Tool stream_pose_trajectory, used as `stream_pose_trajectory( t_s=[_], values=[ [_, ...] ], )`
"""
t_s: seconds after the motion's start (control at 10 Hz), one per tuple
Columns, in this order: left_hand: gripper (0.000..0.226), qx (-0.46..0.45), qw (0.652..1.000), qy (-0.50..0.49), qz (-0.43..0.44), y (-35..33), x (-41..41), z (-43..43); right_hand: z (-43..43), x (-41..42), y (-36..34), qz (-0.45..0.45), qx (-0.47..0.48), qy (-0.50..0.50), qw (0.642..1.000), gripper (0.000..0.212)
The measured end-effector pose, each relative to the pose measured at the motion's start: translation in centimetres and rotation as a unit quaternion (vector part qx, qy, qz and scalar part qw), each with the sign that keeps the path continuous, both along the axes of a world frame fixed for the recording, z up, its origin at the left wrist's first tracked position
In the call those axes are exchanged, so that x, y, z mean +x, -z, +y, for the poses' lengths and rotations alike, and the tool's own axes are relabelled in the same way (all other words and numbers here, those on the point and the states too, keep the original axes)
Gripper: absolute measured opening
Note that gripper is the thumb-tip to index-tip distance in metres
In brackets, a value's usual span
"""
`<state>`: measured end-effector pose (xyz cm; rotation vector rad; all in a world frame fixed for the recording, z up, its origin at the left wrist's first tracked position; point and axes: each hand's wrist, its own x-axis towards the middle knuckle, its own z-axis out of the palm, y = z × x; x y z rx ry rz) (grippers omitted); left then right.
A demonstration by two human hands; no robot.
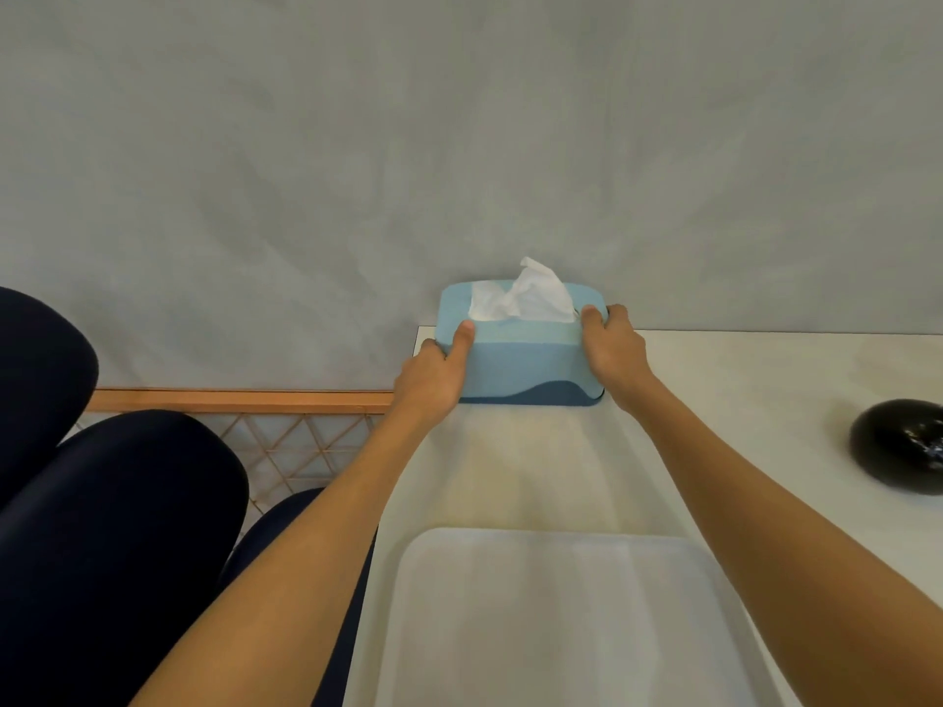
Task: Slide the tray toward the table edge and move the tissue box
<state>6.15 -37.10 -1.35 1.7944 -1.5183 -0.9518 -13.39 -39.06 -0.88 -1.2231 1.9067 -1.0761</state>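
At three o'clock we see a glossy black bowl (900,443) on the white table (740,400); at nine o'clock, dark cushions (117,502) and a wooden lattice (286,441)

You see soft, even light. Your arms cast faint shadows on the tabletop (714,400). Edges bend and look a little blurry.

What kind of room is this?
Probably a home or office room: a white table against a grey wall, a blue tissue box, a pale tray, and dark seats beside it.
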Motion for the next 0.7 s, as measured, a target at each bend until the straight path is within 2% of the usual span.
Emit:
stream_pose_trajectory(
  t_s=[0.3, 0.6, 0.7],
  values=[
    [0.077, 0.003, 1.0, -0.008, -0.021, -0.1, -0.7, -1.1, -1.3, 0.1, -0.3, 0.034, 0.02, 0.004, 0.999, 0.049],
    [0.077, 0.002, 0.998, -0.008, 0.062, -0.7, -0.3, 0.6, 1.2, -0.5, -2.5, 0.058, 0.053, 0.023, 0.997, 0.059],
    [0.067, -0.035, 0.997, -0.025, 0.063, -1.2, -0.4, 2.3, 3.0, -1.1, -3.4, 0.078, 0.053, 0.026, 0.995, 0.056]
  ],
)
